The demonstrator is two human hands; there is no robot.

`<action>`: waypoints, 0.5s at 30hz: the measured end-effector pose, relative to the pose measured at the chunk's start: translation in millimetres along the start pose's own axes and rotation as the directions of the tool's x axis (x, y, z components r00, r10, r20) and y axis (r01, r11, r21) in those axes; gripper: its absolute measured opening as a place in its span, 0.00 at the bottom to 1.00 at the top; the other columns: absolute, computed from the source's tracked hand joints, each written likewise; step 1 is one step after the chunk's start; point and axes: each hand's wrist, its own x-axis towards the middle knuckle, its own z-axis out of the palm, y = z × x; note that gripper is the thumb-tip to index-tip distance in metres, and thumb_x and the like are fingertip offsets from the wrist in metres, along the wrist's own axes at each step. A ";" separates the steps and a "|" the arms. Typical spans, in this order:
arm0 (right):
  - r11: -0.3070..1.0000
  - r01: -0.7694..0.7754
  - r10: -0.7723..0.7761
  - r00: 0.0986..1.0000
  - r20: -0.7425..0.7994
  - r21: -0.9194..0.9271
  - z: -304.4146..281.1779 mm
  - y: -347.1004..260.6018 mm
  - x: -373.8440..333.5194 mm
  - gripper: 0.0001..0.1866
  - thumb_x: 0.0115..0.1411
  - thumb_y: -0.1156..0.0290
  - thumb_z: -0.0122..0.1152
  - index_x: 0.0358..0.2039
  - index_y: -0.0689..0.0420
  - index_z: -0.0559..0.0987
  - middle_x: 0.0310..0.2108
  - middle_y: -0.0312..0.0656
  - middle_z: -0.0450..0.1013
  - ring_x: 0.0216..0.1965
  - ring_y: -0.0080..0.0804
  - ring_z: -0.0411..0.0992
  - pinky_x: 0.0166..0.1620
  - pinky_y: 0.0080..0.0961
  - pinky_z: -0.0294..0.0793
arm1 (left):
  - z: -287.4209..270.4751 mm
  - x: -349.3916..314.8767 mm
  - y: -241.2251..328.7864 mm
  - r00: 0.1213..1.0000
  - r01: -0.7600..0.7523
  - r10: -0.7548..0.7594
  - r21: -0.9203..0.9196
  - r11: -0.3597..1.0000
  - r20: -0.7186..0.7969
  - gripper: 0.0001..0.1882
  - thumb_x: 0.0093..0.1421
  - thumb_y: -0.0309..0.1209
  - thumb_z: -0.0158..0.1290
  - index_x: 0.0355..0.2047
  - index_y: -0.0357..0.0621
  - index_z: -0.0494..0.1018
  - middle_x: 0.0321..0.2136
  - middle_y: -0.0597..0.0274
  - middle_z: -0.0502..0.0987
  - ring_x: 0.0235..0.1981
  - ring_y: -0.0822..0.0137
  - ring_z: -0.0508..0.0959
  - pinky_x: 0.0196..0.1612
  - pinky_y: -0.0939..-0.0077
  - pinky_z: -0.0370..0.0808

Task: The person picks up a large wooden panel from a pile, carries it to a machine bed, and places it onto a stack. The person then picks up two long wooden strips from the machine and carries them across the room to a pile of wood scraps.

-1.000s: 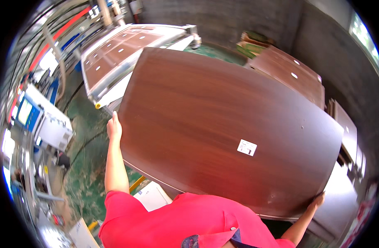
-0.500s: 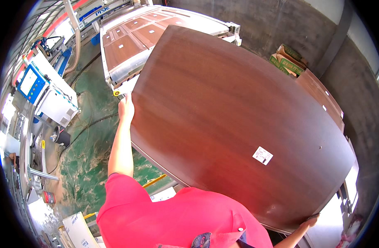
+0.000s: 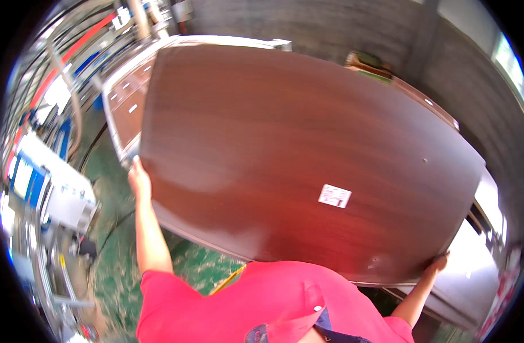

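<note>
A large brown wood-grain panel (image 3: 262, 131) stretches across the view in front of my body, held by its two ends. My left hand (image 3: 140, 180) grips the left edge, with its fingers partly hidden behind the panel. At the lower right corner my right hand (image 3: 440, 263) is closed on the edge, and its fingers are mostly out of sight underneath. A white printed label (image 3: 334, 196) is stuck on the panel's face, right of the middle. Near the right end there is a small dark mark or hole.
Behind the panel's left end stands a machine table (image 3: 114, 108) carrying brown cut pieces with white labels. A control cabinet (image 3: 67, 194) is at the left over green, dusty floor (image 3: 199, 263). Cardboard boxes (image 3: 369, 66) sit by the grey wall. Another smooth panel (image 3: 468, 274) lies at the right.
The panel has swung more level across the view, its far left corner moving left. My left hand has shifted left and down, my right hand slightly up. The whole view has turned too.
</note>
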 end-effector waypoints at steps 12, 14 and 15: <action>0.989 0.128 -0.149 0.909 -0.390 -0.077 76.2 -2.1 -168.1 0.25 0.66 0.56 0.39 0.49 0.67 0.71 0.49 0.45 0.69 0.48 0.36 0.67 0.53 0.30 0.63 | 155.9 134.6 58.1 0.949 0.033 0.135 -0.516 0.856 0.284 0.28 0.65 0.44 0.38 0.46 0.25 0.69 0.43 0.49 0.74 0.44 0.60 0.73 0.48 0.72 0.68; 0.987 0.140 -0.163 0.895 -0.416 -0.085 79.1 1.4 -201.8 0.26 0.66 0.56 0.39 0.49 0.67 0.71 0.49 0.46 0.69 0.48 0.37 0.67 0.53 0.30 0.64 | 185.0 169.1 79.1 0.910 0.081 0.147 -0.515 0.854 0.387 0.28 0.66 0.44 0.38 0.46 0.25 0.69 0.44 0.50 0.74 0.45 0.60 0.73 0.49 0.72 0.68; 0.986 0.143 -0.168 0.887 -0.430 -0.091 79.1 3.5 -218.9 0.26 0.66 0.56 0.39 0.49 0.67 0.71 0.49 0.46 0.69 0.48 0.37 0.68 0.53 0.30 0.64 | 207.6 187.4 81.8 0.898 0.075 0.168 -0.517 0.852 0.407 0.28 0.66 0.44 0.37 0.46 0.25 0.69 0.44 0.50 0.74 0.44 0.60 0.73 0.49 0.72 0.68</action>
